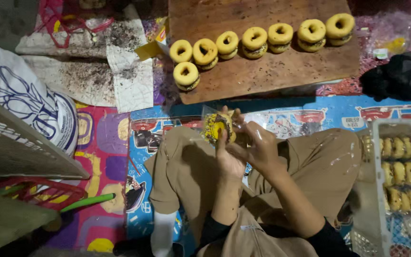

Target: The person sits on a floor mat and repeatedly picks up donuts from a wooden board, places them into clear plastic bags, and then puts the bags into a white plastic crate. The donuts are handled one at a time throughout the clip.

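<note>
Seated on a patterned mat (105, 143), knees up. Left hand (228, 159) and right hand (258, 147) meet above the lap, both grips closed on one sprinkled doughnut (216, 127) in a clear wrapper, left fingers across its face. Ahead, a wooden board (272, 71) carries eight more doughnuts (254, 39), seven in a row, one just below. White crate (400, 166) of wrapped doughnuts at right. Black cloth (398, 76) beside the board.
</note>
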